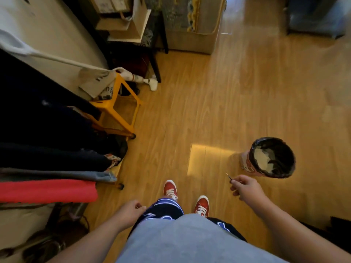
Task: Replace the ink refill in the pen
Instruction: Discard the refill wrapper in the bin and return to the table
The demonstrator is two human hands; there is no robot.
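**Old refill pinched, bin just ahead**

Person standing, looking down at own grey shirt and red sneakers point(170, 189) on wood floor point(209, 103). Left hand point(131, 209) at the hip, fingers curled loosely by the dark shorts; whether it has anything in it, cannot tell. No pen body visible anywhere.

Right hand point(245, 188) reaches forward, thumb and forefinger closed in a pinch on a thin ink refill point(228, 176), only its tip end poking out up-left of the fingers. Looks like the spent one headed for disposal, judging by the lined waste bin point(271, 158) just beyond the hand, open top, scraps inside.

To do it well: carry the hand on until the refill is over the bin mouth, not its rim, point it down, then let go; it is light and could bounce out or roll.

Farther: yellow stool point(121, 111) with a tote bag, hanging clothes point(47, 130) at left, cabinet at back.
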